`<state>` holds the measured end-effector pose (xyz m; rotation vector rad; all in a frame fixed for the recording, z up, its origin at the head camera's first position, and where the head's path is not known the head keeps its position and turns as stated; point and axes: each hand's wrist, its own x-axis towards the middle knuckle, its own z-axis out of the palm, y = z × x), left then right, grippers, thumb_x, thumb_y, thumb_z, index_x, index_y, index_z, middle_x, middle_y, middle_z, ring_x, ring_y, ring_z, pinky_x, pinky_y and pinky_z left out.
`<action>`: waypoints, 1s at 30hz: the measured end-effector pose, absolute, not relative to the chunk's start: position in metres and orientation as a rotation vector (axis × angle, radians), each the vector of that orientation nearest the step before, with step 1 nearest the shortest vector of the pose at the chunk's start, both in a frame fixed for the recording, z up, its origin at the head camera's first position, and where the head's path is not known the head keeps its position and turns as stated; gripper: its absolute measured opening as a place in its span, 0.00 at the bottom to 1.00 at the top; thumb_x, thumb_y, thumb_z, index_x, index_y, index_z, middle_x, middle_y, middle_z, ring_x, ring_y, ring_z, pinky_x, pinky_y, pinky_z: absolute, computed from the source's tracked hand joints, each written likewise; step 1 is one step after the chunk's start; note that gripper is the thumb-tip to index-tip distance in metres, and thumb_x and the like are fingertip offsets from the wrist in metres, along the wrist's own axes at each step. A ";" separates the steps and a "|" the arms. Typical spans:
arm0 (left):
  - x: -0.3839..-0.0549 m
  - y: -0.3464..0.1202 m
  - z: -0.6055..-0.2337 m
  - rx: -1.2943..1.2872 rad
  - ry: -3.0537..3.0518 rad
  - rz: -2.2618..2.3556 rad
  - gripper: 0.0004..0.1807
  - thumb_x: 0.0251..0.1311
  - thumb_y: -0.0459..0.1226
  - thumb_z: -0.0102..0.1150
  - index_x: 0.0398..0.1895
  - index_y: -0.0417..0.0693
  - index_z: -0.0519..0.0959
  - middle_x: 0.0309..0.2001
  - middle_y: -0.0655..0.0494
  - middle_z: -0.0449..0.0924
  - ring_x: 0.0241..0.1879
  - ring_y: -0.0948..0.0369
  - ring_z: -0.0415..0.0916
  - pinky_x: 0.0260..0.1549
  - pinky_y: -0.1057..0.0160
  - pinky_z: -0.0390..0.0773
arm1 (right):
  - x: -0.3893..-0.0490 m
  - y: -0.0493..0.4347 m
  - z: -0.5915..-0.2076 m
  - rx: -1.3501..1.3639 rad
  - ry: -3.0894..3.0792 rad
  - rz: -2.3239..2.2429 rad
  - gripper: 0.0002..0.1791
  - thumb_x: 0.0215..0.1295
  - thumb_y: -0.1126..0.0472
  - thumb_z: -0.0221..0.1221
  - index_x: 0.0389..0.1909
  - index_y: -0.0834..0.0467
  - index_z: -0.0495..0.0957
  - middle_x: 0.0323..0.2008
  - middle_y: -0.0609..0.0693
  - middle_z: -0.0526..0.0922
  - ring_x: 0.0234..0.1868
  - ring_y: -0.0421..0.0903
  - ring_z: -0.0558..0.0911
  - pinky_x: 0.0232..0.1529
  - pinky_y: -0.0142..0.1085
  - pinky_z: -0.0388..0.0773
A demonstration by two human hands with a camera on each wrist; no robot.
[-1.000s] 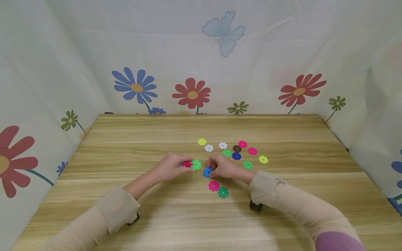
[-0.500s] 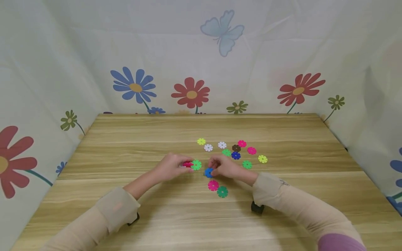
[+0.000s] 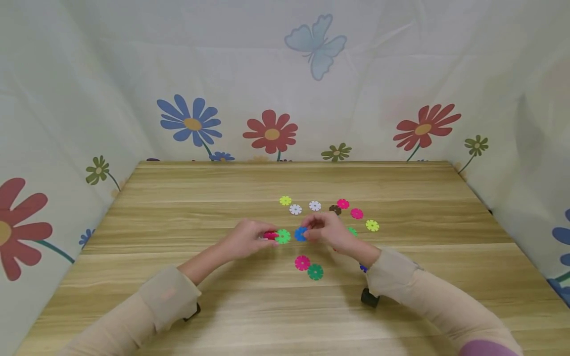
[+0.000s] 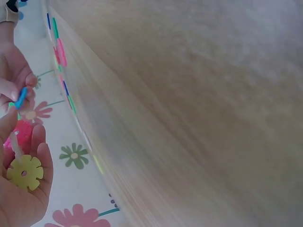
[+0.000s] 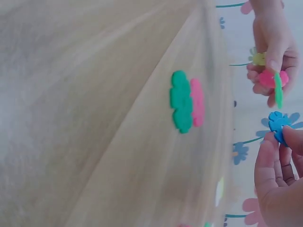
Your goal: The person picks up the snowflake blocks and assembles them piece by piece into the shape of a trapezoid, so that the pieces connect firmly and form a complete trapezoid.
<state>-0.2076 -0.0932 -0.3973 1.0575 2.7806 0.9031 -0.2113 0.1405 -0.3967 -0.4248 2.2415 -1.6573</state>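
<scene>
My left hand (image 3: 246, 240) holds a short chain of joined notched plastic flower discs. A light green disc (image 3: 283, 237) is at its right end, then a pink disc (image 5: 268, 78). Closer to the palm, the left wrist view shows a whitish disc (image 4: 15, 144) edge-on and a yellow disc (image 4: 26, 172). My right hand (image 3: 331, 232) pinches a blue disc (image 3: 300, 234) between thumb and fingers. That blue disc faces the light green one, with a small gap between them. Both hands appear raised above the wooden table (image 3: 187, 193).
Near the hands lie a pink disc (image 3: 302, 263) and a dark green disc (image 3: 315, 272). Further back are several loose discs, among them a yellow disc (image 3: 285, 200), a white disc (image 3: 315, 205) and a brown disc (image 3: 335, 210). My right arm covers some. A printed curtain (image 3: 231, 69) stands behind.
My right hand has risen and moved slightly away from me with the blue disc, now level with the green one. My left hand has shifted a little to the right.
</scene>
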 end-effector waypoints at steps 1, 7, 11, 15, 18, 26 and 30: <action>-0.207 -0.093 -0.397 1.055 2.775 0.912 0.18 0.49 0.42 0.62 0.43 0.42 0.79 0.40 0.51 0.82 0.38 0.62 0.78 0.37 0.66 0.77 | -0.210 0.141 -0.395 -0.425 2.238 -1.670 0.11 0.52 0.72 0.58 0.37 0.71 0.73 0.28 0.52 0.75 0.27 0.40 0.75 0.35 0.42 0.79; -0.206 -0.089 -0.395 1.036 2.723 0.980 0.19 0.49 0.41 0.62 0.43 0.41 0.79 0.39 0.50 0.82 0.36 0.64 0.78 0.34 0.69 0.77 | -0.203 0.142 -0.390 -0.489 2.227 -1.718 0.08 0.52 0.73 0.57 0.34 0.70 0.72 0.26 0.50 0.74 0.26 0.40 0.74 0.31 0.36 0.77; -0.205 -0.087 -0.394 1.037 2.696 1.016 0.18 0.49 0.40 0.62 0.43 0.40 0.79 0.38 0.50 0.82 0.33 0.65 0.77 0.31 0.72 0.76 | -0.199 0.142 -0.390 -0.527 2.235 -1.743 0.07 0.51 0.74 0.57 0.32 0.70 0.71 0.25 0.50 0.75 0.25 0.40 0.74 0.28 0.31 0.75; -0.203 -0.086 -0.393 1.019 2.662 1.059 0.18 0.48 0.39 0.63 0.43 0.39 0.79 0.37 0.50 0.82 0.31 0.67 0.76 0.30 0.74 0.75 | -0.196 0.141 -0.389 -0.536 2.255 -1.755 0.07 0.50 0.75 0.57 0.31 0.69 0.70 0.25 0.53 0.75 0.25 0.41 0.75 0.28 0.32 0.76; -0.202 -0.085 -0.392 0.991 2.641 1.078 0.18 0.48 0.40 0.63 0.43 0.40 0.79 0.37 0.51 0.82 0.31 0.68 0.75 0.29 0.75 0.74 | -0.195 0.141 -0.389 -0.550 2.287 -1.749 0.06 0.50 0.75 0.57 0.30 0.68 0.70 0.26 0.55 0.75 0.25 0.41 0.76 0.28 0.33 0.76; -0.200 -0.084 -0.387 0.975 2.556 1.111 0.19 0.51 0.40 0.61 0.45 0.41 0.78 0.38 0.52 0.82 0.30 0.68 0.75 0.29 0.75 0.75 | -0.190 0.139 -0.388 -0.589 2.339 -1.750 0.06 0.50 0.75 0.57 0.29 0.70 0.71 0.26 0.58 0.76 0.24 0.39 0.75 0.28 0.28 0.75; -0.200 -0.084 -0.386 0.981 2.522 1.141 0.18 0.50 0.39 0.61 0.44 0.40 0.78 0.38 0.50 0.82 0.29 0.69 0.75 0.28 0.74 0.75 | -0.187 0.137 -0.389 -0.626 2.402 -1.758 0.05 0.50 0.75 0.58 0.28 0.69 0.72 0.25 0.60 0.76 0.24 0.39 0.75 0.27 0.28 0.76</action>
